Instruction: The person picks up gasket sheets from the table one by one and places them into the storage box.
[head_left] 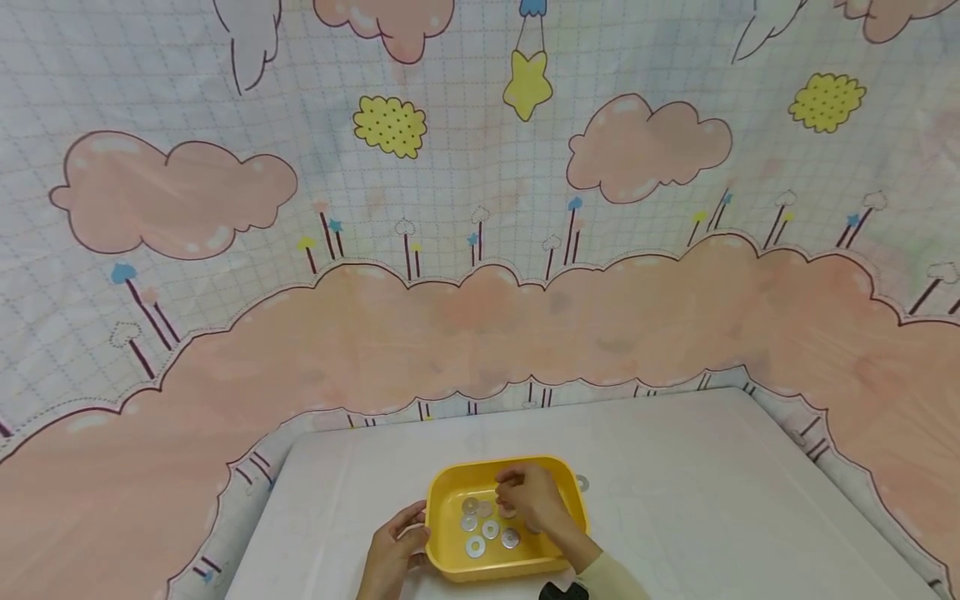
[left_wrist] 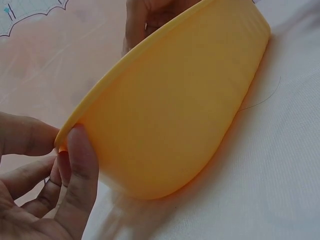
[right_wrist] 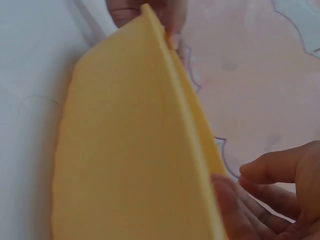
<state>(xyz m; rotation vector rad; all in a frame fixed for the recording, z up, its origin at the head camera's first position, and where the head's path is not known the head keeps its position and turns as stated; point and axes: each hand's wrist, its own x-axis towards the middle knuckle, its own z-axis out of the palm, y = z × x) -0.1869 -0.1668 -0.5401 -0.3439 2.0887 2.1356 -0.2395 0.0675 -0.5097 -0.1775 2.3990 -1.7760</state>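
Observation:
A yellow plastic tray (head_left: pixel 551 568) stands on the white table, with several flat metal washers (head_left: pixel 476 547) spread over its floor. My left hand (head_left: pixel 393 550) pinches the tray's left rim; in the left wrist view its thumb (left_wrist: pixel 82 160) presses the outer wall while a finger lies over the edge. Above the washers, inside the tray, is my right hand (head_left: pixel 534 500), its fingers bent loosely and the thumb apart from them. Nothing shows between them. A washer (head_left: pixel 507 512) lies just under that hand. The tray's wall hides part of the right hand (right_wrist: pixel 280 200) in the right wrist view.
Another round metal piece (head_left: pixel 583 483) lies outside the tray, by its right rim. The white tabletop (head_left: pixel 712 492) extends to both sides and behind. A cloth printed with clouds (head_left: pixel 480 325) hangs past the table's far edge.

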